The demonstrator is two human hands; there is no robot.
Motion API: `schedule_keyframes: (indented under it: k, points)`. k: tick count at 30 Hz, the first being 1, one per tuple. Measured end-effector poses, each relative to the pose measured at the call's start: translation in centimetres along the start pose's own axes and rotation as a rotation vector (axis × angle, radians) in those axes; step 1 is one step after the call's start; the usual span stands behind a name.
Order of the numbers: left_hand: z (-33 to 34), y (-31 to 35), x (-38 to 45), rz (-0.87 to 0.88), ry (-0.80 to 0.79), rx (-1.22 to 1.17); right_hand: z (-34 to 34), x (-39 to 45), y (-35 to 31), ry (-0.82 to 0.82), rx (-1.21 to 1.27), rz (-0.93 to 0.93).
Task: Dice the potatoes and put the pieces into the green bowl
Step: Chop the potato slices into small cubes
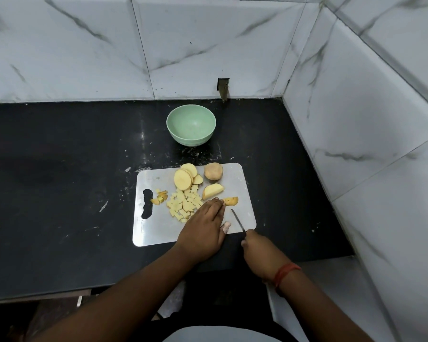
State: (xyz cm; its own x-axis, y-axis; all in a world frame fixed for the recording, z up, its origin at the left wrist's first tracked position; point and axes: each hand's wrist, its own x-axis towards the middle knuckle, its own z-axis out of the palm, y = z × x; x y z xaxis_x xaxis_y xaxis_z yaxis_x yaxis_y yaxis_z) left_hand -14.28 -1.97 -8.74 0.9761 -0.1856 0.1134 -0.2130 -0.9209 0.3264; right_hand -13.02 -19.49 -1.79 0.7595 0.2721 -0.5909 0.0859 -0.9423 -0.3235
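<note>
Potatoes [190, 177] are all on the steel cutting board [235, 180], which sits on the black counter [59, 149]: a fan of round slices at the far side, an uncut chunk with the skin on [213, 171] just right of them, a wedge [212, 190] nearer me, and a heap of small dice [183, 204] toward the middle. My left hand [203, 230] lies flat over the board with fingers straight, the fingertips [219, 202] touching a small skin-on piece [230, 201] beside the dice. My right hand [257, 248] is curled round the handle of a knife [238, 220], blade lying low over the board's near right corner, tip pointing at that piece, apart from it. The green bowl [191, 128] stands on the counter beyond the board, near the marble wall tiles [208, 45], with no potato in it. A few odd scraps [160, 196] sit by the board's handle slot.
</note>
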Motion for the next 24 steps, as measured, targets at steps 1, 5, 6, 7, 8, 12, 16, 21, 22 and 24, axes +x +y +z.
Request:
schedule_keyframes:
  k: [1, 5, 6, 7, 8, 12, 16, 21, 22, 24]
  points:
    - [-0.1, 0.1, -0.1, 0.001, 0.006, 0.006, -0.6, -0.3, 0.1, 0.045, 0.059, 0.004]
    - [-0.6, 0.7, 0.3, 0.033, 0.045, 0.018, -3.1, -0.8, 0.1, 0.188, 0.233, 0.009]
    - [-0.7, 1.1, 0.8, 0.073, 0.052, 0.011, -3.5, -0.6, 0.2, 0.210, 0.251, 0.003]
    - [-0.6, 1.4, 1.5, 0.121, 0.049, 0.004, -3.8, -0.5, 0.2, 0.229, 0.270, -0.002]
    - [-0.6, 1.8, 2.3, 0.167, 0.032, 0.004, -4.0, -0.5, 0.2, 0.236, 0.294, 0.001]
    - [-0.3, 1.9, 3.9, 0.195, -0.113, 0.067, -4.3, -0.6, 0.1, 0.214, 0.345, 0.006]
    - [-0.6, -0.2, 1.4, 0.162, -0.086, 0.098, -4.5, -0.6, -0.1, 0.193, 0.363, 0.002]
    - [-1.4, -2.4, -0.6, 0.187, 0.004, 0.152, -4.8, -0.1, -0.9, 0.142, 0.355, 0.037]
    - [-1.6, -2.6, -0.8, 0.210, 0.027, 0.163, -4.9, 0.0, -1.1, 0.139, 0.343, 0.032]
    - [-2.0, -2.6, -0.4, 0.225, 0.091, 0.164, -5.1, 0.3, -1.4, 0.141, 0.325, 0.011]
